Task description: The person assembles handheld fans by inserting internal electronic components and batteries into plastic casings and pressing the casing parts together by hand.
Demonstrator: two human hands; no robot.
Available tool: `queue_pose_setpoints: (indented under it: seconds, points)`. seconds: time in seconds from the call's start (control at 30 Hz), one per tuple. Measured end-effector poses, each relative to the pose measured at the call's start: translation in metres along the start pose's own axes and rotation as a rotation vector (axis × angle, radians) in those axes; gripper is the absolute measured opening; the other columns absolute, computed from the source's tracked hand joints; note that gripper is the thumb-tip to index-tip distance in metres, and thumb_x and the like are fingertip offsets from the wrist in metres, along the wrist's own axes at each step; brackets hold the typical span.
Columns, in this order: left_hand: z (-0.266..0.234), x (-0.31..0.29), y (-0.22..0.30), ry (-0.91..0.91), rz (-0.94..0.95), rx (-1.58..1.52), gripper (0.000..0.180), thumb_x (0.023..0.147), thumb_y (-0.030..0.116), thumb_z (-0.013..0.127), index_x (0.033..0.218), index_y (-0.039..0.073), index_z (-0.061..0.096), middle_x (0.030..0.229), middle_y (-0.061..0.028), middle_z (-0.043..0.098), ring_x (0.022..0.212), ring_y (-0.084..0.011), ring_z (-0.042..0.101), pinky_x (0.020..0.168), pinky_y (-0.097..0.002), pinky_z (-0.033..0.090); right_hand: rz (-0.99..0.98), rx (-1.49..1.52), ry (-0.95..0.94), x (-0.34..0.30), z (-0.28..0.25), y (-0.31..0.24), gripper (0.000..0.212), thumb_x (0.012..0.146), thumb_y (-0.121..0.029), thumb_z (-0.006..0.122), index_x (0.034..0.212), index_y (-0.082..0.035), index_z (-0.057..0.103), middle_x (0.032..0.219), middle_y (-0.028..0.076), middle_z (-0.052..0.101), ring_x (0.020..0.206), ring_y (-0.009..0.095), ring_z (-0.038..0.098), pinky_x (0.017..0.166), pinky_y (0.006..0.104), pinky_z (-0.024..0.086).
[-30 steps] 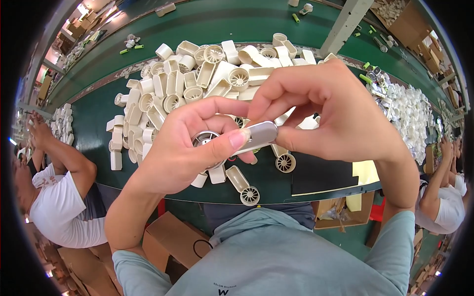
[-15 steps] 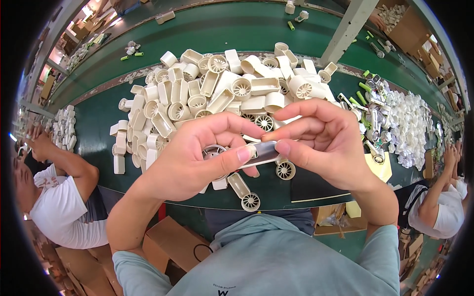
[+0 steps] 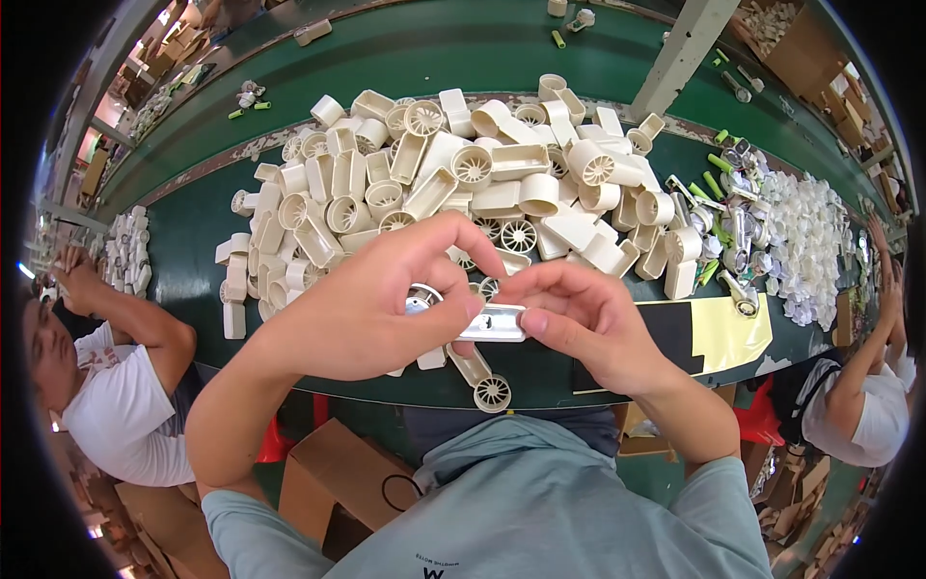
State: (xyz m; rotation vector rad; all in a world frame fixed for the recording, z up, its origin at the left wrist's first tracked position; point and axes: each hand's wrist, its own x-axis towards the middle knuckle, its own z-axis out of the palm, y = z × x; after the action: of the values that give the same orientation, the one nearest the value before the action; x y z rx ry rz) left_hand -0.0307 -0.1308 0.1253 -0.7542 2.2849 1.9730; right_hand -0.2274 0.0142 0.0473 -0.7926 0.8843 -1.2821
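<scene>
Between both hands, above the table's near edge, is a small white fan housing (image 3: 502, 324) with a shiny silver face and a dark spot in its middle. Its round end sits within my left hand (image 3: 371, 299), which is closed round it, thumb on top. At its other end, my right hand (image 3: 588, 323) pinches the narrow tip between thumb and fingers. Beneath my hands lies a cream casing (image 3: 490, 394) with a spoked round grille. Just beyond them is a big heap of similar cream casings (image 3: 521, 166).
Right of the heap lie metallic parts with green cylinders (image 3: 738, 222) and a pile of clear plastic pieces (image 3: 805, 236). A black and yellow sheet (image 3: 728, 333) lies nearer. A grey post (image 3: 680, 63) rises behind. People sit at left (image 3: 125, 386) and right (image 3: 854, 405).
The silver face has turned so its dark spot now shows. My right hand has moved down and left, its raised fingers closing in against the housing's tip.
</scene>
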Motion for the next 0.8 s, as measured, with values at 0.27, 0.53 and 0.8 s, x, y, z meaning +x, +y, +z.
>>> queue_pose_setpoints:
  seconds: [0.27,0.53,0.8]
  points:
    - [-0.009,0.007,0.014,-0.118,0.152,0.370,0.020,0.097,0.011,0.065,0.114,0.002,0.057,0.070,-0.0043,0.069,0.067,-0.0075,0.062,0.066,-0.0233,0.048,-0.023,0.002,-0.152,-0.003,-0.001,0.020,0.025,0.105,-0.013,0.062,0.128,-0.001,0.064,0.113,0.003,0.070,0.103,0.007,0.064,0.089,0.0244,0.051]
    - [-0.008,0.013,0.007,-0.112,0.053,0.272,0.021,0.096,0.012,0.067,0.113,0.001,0.060,0.067,-0.0021,0.065,0.065,-0.0060,0.058,0.057,-0.0249,0.047,-0.040,-0.030,-0.098,-0.006,0.002,0.022,0.027,0.105,-0.010,0.062,0.129,0.001,0.062,0.116,0.005,0.070,0.104,0.008,0.065,0.089,0.0242,0.053]
    - [0.001,0.019,-0.022,-0.040,0.011,-0.125,0.022,0.098,0.016,0.069,0.114,0.003,0.061,0.079,0.0000,0.070,0.070,-0.0031,0.058,0.062,-0.0205,0.043,-0.189,-0.284,0.129,-0.005,0.011,0.012,0.025,0.103,-0.004,0.060,0.126,0.004,0.060,0.105,0.011,0.074,0.092,0.013,0.073,0.079,0.0264,0.059]
